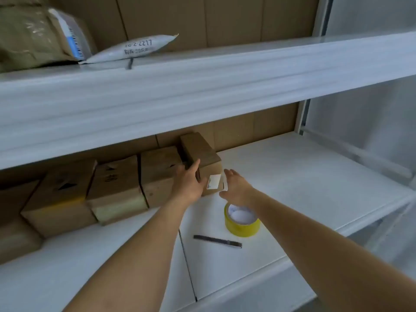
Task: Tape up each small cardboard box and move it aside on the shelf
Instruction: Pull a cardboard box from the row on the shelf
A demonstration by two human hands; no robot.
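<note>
A small cardboard box [202, 152] with a white label on its near face stands at the right end of a row of boxes on the white shelf [292, 176]. My left hand [188, 183] lies flat against the box's left near corner, fingers straight. My right hand [236, 188] is at the box's right near edge, fingers extended beside the label. Whether it touches the box I cannot tell. A roll of yellow tape [242, 220] stands just in front of my right wrist. A dark utility knife [217, 241] lies on the shelf nearer to me.
Three more cardboard boxes [117, 190] line the shelf to the left, and one more sits at the far left edge. On the upper shelf [202, 86] lie a white padded mailer [132, 49] and a brown package [29, 34]. Brown board backs both shelves.
</note>
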